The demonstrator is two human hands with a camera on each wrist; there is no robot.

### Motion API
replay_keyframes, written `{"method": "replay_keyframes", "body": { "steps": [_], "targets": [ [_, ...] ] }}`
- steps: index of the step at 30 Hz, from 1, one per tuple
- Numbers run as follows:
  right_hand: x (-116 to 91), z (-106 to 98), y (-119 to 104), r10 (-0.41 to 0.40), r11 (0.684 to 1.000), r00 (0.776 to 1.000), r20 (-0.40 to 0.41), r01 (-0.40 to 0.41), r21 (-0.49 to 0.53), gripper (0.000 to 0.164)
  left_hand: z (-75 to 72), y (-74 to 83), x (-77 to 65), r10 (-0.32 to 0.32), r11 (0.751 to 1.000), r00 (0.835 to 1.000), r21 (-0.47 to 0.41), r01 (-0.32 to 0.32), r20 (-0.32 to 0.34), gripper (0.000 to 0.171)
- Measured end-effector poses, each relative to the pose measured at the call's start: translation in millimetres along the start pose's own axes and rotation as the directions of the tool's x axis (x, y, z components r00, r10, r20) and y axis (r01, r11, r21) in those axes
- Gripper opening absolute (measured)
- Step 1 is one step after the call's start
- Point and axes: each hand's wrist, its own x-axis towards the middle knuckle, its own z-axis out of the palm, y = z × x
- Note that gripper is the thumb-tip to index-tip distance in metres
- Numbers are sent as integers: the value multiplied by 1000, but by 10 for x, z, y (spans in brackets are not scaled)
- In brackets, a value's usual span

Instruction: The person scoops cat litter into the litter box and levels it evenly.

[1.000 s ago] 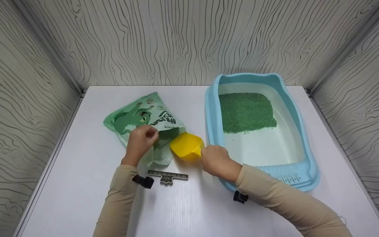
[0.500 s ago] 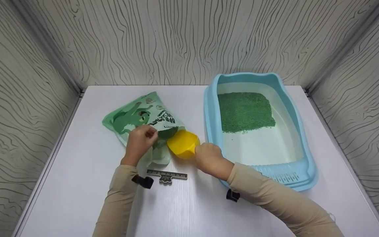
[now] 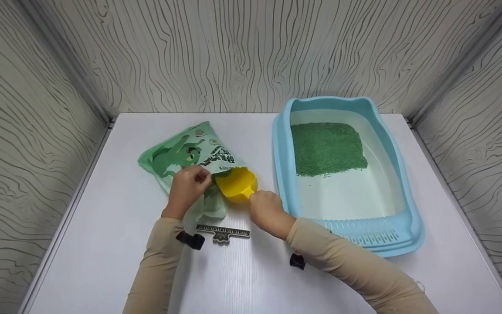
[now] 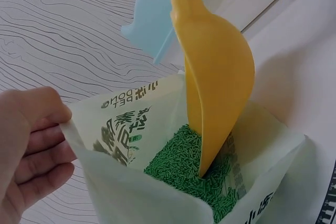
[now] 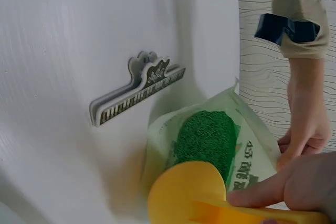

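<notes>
My left hand [image 3: 190,185] pinches the upper edge of a green bag of pellet cat litter [image 3: 181,152], keeping its mouth apart. Inside the bag, green litter pellets [image 4: 181,163] show in the left wrist view. My right hand [image 3: 272,213] grips the handle of a yellow scoop [image 3: 237,186]. The scoop's front lip is in the bag's mouth, its tip down at the pellets in the left wrist view. In the right wrist view the scoop bowl [image 5: 184,192] overlaps the bag's opening.
A light blue litter box [image 3: 281,165] stands at the right, with a patch of green pellets [image 3: 329,148] on its floor. A ruler-patterned bag clip [image 3: 222,233] lies on the white table [image 3: 233,279] in front of the bag. Patterned walls [image 3: 233,52] stand around the table.
My right hand has moved left with the scoop, bringing its lip from beside the bag into its mouth. My left hand stays at the bag's edge.
</notes>
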Motion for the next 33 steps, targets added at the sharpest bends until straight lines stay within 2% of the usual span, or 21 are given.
{"method": "replay_keyframes", "body": {
  "steps": [6,11,15,18,24,28,33],
  "targets": [
    [-2,154,-55,25,999,999,-30,-24,30,9,-7,13,-5,-14,1000,1000,-7,15,14,4],
    [-73,381,-95,93,996,995,-20,-93,5,9,-4,8,-3,-9,1000,1000,-16,9,15,4],
    [-139,574,-122,156,988,987,-24,-156,13,9,-2,-12,-3,14,1000,1000,-22,-14,-5,3],
    [-176,662,-124,169,985,984,-54,-168,29,9,-3,-24,-1,26,999,999,-28,-26,-23,4],
    [-249,867,-43,193,975,976,-106,-178,136,7,-1,-43,-1,24,999,999,-27,-25,-31,5],
    [-252,999,48,224,948,972,-68,-201,249,10,-5,-46,4,30,999,999,-22,-31,-29,5],
    [-238,1042,109,231,938,973,-28,-215,270,10,-12,-33,4,16,1000,1000,-25,-16,-9,5]
  ]
}}
